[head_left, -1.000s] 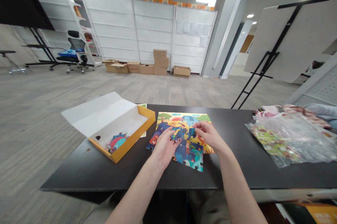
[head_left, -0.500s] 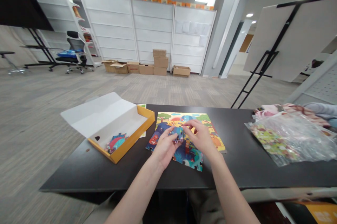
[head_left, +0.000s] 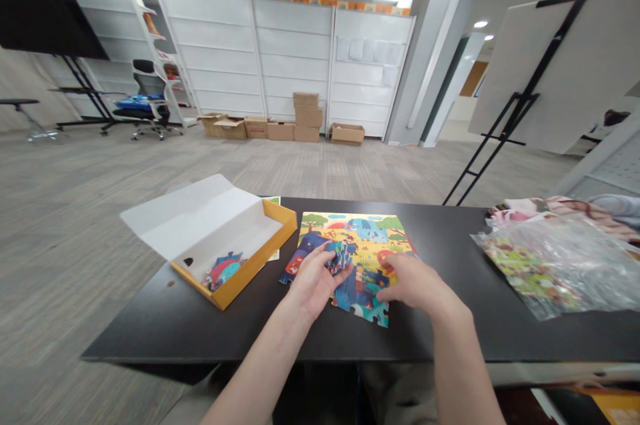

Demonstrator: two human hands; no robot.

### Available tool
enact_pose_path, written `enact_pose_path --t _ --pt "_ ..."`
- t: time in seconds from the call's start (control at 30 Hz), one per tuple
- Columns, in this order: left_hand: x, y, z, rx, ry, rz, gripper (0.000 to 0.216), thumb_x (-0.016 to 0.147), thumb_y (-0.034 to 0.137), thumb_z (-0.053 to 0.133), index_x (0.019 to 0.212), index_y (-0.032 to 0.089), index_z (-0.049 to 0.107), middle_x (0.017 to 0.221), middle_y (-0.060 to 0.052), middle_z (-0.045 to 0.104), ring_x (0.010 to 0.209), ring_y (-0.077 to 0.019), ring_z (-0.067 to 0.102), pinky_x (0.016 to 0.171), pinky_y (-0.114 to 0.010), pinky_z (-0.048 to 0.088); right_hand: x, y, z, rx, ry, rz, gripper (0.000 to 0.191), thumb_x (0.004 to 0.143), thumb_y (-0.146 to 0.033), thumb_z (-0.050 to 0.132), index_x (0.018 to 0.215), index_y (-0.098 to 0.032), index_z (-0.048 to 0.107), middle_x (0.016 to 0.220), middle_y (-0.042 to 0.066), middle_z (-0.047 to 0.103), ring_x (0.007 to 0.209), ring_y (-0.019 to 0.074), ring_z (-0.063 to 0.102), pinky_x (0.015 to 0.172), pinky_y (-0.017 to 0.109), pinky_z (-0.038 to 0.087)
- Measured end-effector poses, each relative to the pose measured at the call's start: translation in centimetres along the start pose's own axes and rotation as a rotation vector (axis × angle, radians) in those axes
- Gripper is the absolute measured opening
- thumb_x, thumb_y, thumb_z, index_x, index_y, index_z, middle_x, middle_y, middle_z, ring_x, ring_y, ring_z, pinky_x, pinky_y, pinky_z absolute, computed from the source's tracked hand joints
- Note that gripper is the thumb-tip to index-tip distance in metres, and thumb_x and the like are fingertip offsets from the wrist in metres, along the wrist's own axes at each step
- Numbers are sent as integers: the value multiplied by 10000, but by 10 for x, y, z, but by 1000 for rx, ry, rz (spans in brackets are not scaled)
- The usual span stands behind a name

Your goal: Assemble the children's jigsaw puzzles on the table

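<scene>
My left hand point(head_left: 316, 282) is closed around a small stack of jigsaw puzzle pieces point(head_left: 340, 256), blue with mixed colours. My right hand point(head_left: 417, 282) reaches in from the right, its thumb and fingers at the edges of a dark blue puzzle piece point(head_left: 371, 276). That piece lies low over the joined puzzle section point(head_left: 350, 295), whose front edge shows open knobs and notches. Beneath is a yellow picture sheet point(head_left: 367, 252) with a blue elephant and trees. A joined dark blue strip with a red figure point(head_left: 295, 265) shows left of my left hand.
On the left of the black table point(head_left: 200, 338) an open yellow box point(head_left: 255, 255) with a white lid holds more puzzle pieces point(head_left: 224, 270). A clear plastic bag point(head_left: 565, 265) of pieces lies at the right, with folded cloth point(head_left: 575, 208) behind it.
My right hand has left the stack in my left hand and moved right and down to the puzzle with a piece. My left hand stays nearly in place. The view has shifted slightly.
</scene>
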State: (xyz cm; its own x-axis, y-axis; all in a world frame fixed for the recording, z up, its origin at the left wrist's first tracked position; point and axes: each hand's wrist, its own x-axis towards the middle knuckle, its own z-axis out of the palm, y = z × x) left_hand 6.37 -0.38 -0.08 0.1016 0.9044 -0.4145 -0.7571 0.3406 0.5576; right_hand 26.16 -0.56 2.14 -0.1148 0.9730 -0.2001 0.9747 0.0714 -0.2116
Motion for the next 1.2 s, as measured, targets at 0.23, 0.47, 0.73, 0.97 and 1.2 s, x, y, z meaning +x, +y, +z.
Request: enact_pose_path --t 0.23,0.47,0.73,0.97,1.2 --pt "-1 -5 0 92 -51 -38 324 842 -31 546 1090 176 566 908 -42 676 763 -154 668 839 -465 604 7 9 10 70 -4 4 425 571 -332 823 898 -209 581 947 61 678 858 242 620 631 282 348" --pt "0 -5 -1 123 -77 -26 381 835 -36 552 1143 188 560 950 -53 680 787 -155 671 840 -443 601 16 24 17 326 -43 -108 388 622 -249 785 881 -221 499 804 -6 620 726 170 576 594 259 373" --pt "-1 -7 -1 118 -78 41 354 824 -26 588 1098 197 585 957 -37 668 774 -121 643 867 -396 586 24 28 15 687 3 -183 156 823 -315 633 919 -197 599 834 22 636 778 164 611 749 306 499" --pt "0 -6 -2 103 -73 38 356 809 -40 588 1078 192 589 937 -33 673 735 -110 631 866 -396 569 22 29 8 939 -13 -129 344 725 -461 743 911 -197 623 800 10 623 651 151 600 563 276 492" --pt "1 -7 2 78 -52 9 147 881 129 633 1022 172 634 1066 -83 696 784 -141 665 645 -256 507 21 9 -1 1134 243 -213 422 711 -513 795 918 -186 625 751 20 672 627 133 597 571 251 453"
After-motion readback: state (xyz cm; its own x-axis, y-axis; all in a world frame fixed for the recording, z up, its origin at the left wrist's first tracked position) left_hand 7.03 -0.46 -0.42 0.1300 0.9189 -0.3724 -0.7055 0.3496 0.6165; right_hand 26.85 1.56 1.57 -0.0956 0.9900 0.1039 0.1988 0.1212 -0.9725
